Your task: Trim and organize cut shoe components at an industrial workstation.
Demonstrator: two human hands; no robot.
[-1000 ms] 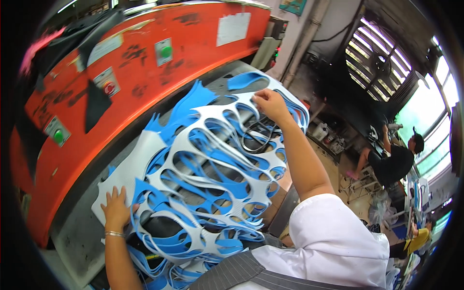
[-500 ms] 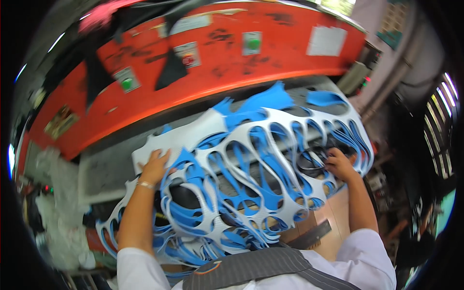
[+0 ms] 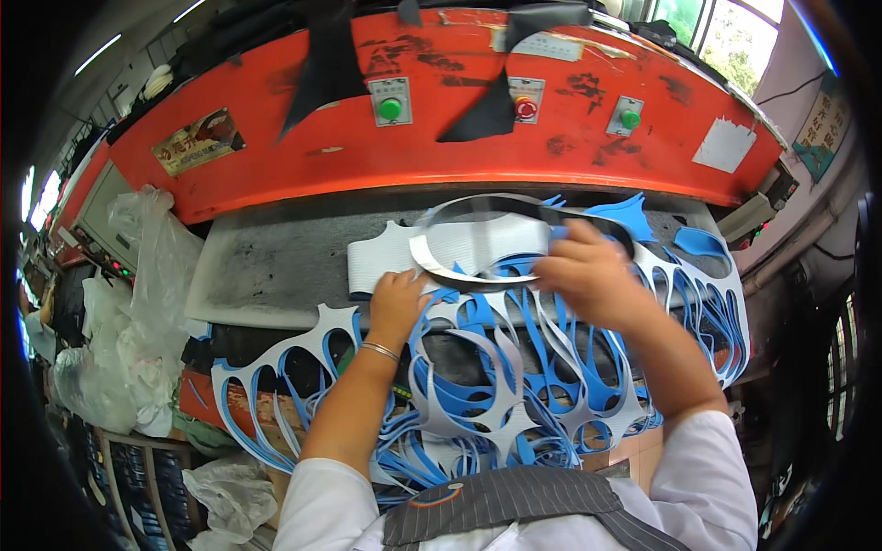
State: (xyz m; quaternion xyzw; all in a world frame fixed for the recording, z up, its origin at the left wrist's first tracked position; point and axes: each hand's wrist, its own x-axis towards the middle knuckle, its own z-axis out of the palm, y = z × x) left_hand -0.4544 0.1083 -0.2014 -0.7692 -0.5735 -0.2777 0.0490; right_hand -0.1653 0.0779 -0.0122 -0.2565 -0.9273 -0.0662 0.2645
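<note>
A person's two bare hands work at a grey table (image 3: 253, 262) below a red machine (image 3: 276, 138). The right hand (image 3: 593, 275) holds one large oval metal ring (image 3: 430, 264), its fingers curled at the ring's near right part; blur hides the exact grip. From those fingers the ring reaches left and a little away from the person, its long axis running left to right. It is over one white sheet (image 3: 386, 260) on the table; I cannot tell whether the two touch. The right hand is nearer the ring, being on it, while the left hand (image 3: 395, 308) is just beside its left end. The left fingers lie at the near edge of the white sheet, the thumb slightly apart; I cannot tell whether they pinch it.

Nearer the person, a tangle of blue and white cut-out sheets (image 3: 508, 436), full of rounded holes, spills over the table's front edge; the layers are too many to count. At least two blue scraps (image 3: 700, 242) show at far right. The machine carries two green buttons (image 3: 390, 109) and one red button (image 3: 525, 109), and two black strips (image 3: 331, 69) hang over it. Clear plastic bags (image 3: 161, 253) are bunched at left, their number unclear.
</note>
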